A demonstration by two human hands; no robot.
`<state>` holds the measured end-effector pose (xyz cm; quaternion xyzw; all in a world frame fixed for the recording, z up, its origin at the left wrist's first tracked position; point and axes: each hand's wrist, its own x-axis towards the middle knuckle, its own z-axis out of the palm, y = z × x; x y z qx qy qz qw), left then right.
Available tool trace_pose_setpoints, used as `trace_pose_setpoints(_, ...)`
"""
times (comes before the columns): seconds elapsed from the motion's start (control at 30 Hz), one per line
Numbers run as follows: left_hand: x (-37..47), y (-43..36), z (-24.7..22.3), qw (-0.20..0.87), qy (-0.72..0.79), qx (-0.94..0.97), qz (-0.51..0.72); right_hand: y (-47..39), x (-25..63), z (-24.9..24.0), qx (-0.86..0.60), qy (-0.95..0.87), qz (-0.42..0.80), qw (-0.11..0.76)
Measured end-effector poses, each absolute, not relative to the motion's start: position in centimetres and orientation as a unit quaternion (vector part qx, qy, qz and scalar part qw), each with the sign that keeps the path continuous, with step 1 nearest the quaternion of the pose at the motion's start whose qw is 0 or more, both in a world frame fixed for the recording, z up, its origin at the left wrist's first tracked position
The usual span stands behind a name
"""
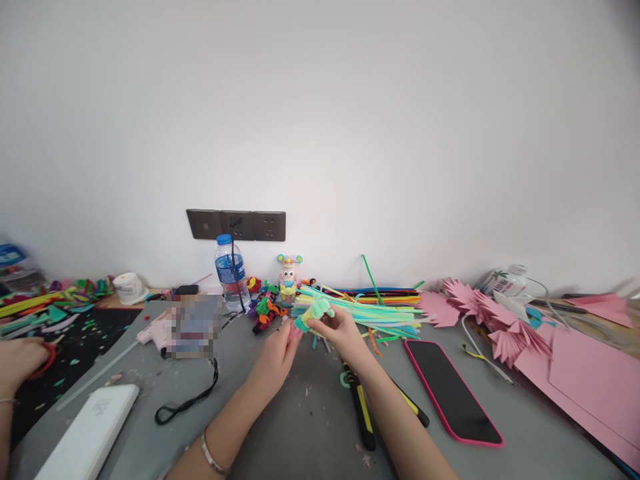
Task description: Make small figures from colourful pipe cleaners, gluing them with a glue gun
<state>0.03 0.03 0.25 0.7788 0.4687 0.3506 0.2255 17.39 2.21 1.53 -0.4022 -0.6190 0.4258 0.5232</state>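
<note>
In the middle of the head view, my two hands hold a small fuzzy pipe-cleaner figure [319, 309] in mint green, pale yellow and some pink. My left hand [279, 349] pinches its lower, pink end. From the other side my right hand [342, 333] grips the figure with closed fingertips. Directly behind lies a bundle of pipe cleaners [385, 316], mostly mint, yellow and white. Yellow-and-black pliers [361, 407] rest on the mat [310, 433] under my right forearm, which hides part of them.
A phone in a pink case [453, 390] lies right, before folded pink paper [485, 307]. Behind are a water bottle [231, 275] and toy figurine [289, 279]. Left are a pink glue gun [156, 333], white box [90, 433] and another person's hand [20, 363] at red-handled scissors [47, 361].
</note>
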Motion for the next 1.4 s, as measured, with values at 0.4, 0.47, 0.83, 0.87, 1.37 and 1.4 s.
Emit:
trace_pose_setpoints(0.4,-0.1,0.1,0.2,0.274,0.459,0.762,0.367,1.8,16.4,2.4,-0.316,-0.542,0.512,0.587)
trace_pose_setpoints(0.47,0.0,0.0,0.3,0.264,0.460,0.763,0.370,1.6,16.4,2.5,-0.326,-0.537,0.509,0.588)
trace_pose_setpoints(0.83,0.1,-0.1,0.1,0.252,0.465,0.759,0.380,1.6,16.0,1.8,-0.345,-0.525,0.513,0.586)
trace_pose_setpoints(0.87,0.2,-0.1,0.2,0.252,0.467,0.759,0.378,1.6,16.0,1.7,-0.349,-0.523,0.510,0.586)
trace_pose_setpoints(1.37,0.1,-0.3,0.0,0.268,0.453,0.763,0.375,1.5,15.9,2.0,-0.356,-0.527,0.510,0.579)
trace_pose_setpoints(1.4,0.1,-0.2,0.0,0.267,0.454,0.763,0.374,1.5,15.9,2.1,-0.354,-0.530,0.512,0.576)
